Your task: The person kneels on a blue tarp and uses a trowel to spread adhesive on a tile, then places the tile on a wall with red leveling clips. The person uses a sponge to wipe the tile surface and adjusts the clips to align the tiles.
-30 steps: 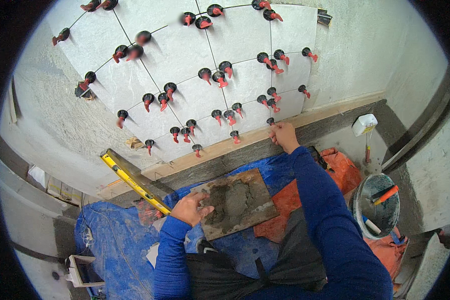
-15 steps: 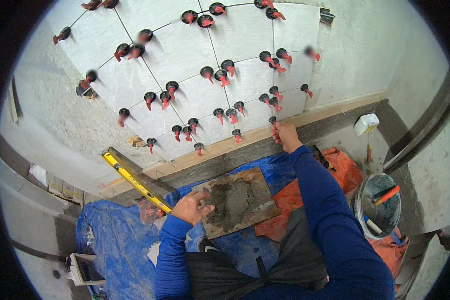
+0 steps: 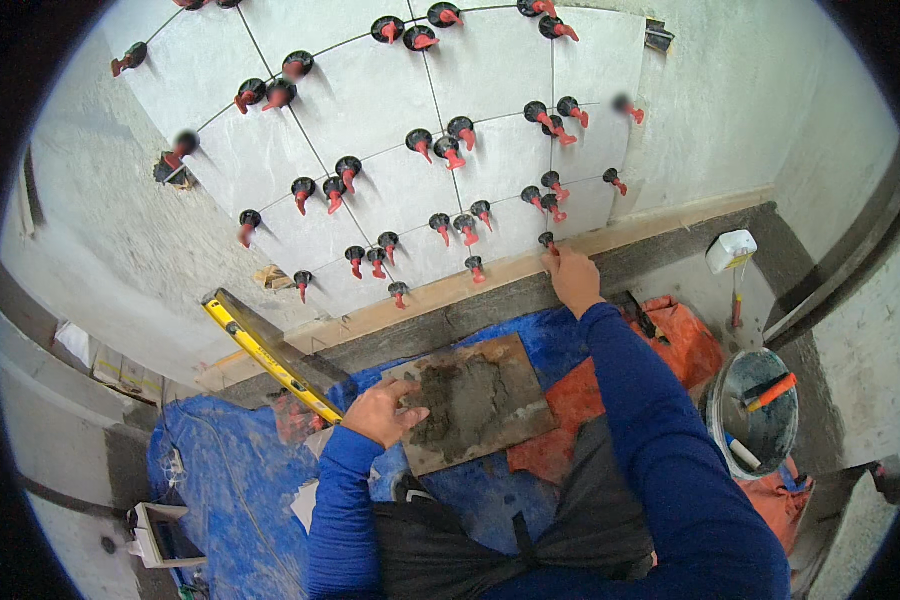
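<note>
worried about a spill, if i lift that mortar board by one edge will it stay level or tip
Likely tips: the left hand grips only one edge of the board. The wet grey mortar piled on it probably makes it heavy and may slide. The board itself looks flat and stiff, so it shouldn't flex.

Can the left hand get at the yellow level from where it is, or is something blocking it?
Probably yes. The left hand grips the edge of the mortar board, and the yellow level lies just beside it, with nothing between. But that hand would first have to let go of the board.
</note>
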Motion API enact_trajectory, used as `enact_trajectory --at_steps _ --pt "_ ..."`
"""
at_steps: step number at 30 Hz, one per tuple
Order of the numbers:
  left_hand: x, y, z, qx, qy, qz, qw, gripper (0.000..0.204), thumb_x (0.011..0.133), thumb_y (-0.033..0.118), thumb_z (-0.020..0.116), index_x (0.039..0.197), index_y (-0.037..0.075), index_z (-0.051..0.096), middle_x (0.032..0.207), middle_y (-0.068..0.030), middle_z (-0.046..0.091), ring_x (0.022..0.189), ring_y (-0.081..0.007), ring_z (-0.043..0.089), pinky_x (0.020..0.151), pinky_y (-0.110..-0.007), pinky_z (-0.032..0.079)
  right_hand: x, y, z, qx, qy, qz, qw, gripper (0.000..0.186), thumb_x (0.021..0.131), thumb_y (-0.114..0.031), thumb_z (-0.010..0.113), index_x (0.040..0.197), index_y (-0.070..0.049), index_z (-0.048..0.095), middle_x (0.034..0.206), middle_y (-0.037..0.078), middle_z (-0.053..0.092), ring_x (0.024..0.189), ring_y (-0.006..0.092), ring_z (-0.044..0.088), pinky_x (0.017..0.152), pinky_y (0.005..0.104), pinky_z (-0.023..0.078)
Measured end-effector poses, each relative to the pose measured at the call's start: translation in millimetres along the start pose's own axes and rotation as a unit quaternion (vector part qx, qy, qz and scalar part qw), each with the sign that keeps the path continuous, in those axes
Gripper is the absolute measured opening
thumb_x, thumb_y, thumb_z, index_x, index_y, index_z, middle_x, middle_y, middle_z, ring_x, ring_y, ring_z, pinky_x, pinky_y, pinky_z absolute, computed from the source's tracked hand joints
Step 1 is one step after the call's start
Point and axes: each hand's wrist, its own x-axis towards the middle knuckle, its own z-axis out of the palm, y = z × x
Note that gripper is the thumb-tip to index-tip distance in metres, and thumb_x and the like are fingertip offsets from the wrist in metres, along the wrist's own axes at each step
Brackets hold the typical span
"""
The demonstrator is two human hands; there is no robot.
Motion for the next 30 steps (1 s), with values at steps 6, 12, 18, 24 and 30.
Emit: enact_trajectory --at_steps 6,12,18,24,30 --pt "-7 -6 -3 -0.010 0.001 -0.023 1.000 0.046 0.087 0.034 0.078 0.119 0.002 0.068 0.111 -0.0187 0.069 0.093 -0.0336 0.070 0.081 -0.043 0.056 -1 -6 -4 -0.146 -0.042 -0.064 0.986 0.022 0.100 -0.027 0.053 0.097 -0.008 0.065 0.077 0.012 0.071 0.070 0.0319 0.073 0.063 0.0443 0.058" --pt "-10 -5 -6 -0.013 -0.016 -0.038 0.999 0.049 0.087 0.037 0.076 0.120 0.002 0.067 0.114 -0.0193 0.067 0.094 -0.0366 0.070 0.082 -0.045 0.056 -4 -3 8 -0.106 0.008 -0.072 0.992 0.022 0.101 -0.024 0.051 0.094 -0.006 0.062 0.072 0.014 0.069 0.067 0.0340 0.071 0.060 0.0443 0.057" --pt "-5 -2 -6 -0.010 -0.019 -0.043 0.999 0.047 0.086 0.029 0.079 0.121 0.001 0.067 0.112 -0.0181 0.069 0.091 -0.0309 0.070 0.081 -0.041 0.056 -3 2 8 -0.033 -0.009 -0.057 0.998 0.030 0.103 -0.027 0.051 0.088 -0.003 0.063 0.076 0.020 0.068 0.068 0.0398 0.069 0.061 0.0479 0.056" --pt "-3 -1 -2 -0.009 -0.002 -0.024 1.000 0.045 0.086 0.028 0.079 0.119 0.001 0.068 0.111 -0.0173 0.069 0.091 -0.0294 0.070 0.081 -0.041 0.056 9 3 -17 0.297 -0.149 0.129 0.934 0.033 0.101 -0.035 0.059 0.095 -0.003 0.065 0.073 0.013 0.068 0.061 0.0256 0.067 0.054 0.0387 0.054" --pt "0 1 -1 -0.002 -0.011 -0.026 1.000 0.045 0.086 0.029 0.078 0.119 0.000 0.068 0.111 -0.0173 0.069 0.091 -0.0295 0.070 0.081 -0.041 0.056 12 5 -24 0.618 -0.220 0.330 0.679 0.030 0.100 -0.034 0.064 0.085 -0.008 0.065 0.073 0.002 0.063 0.060 0.0098 0.058 0.052 0.0263 0.047"
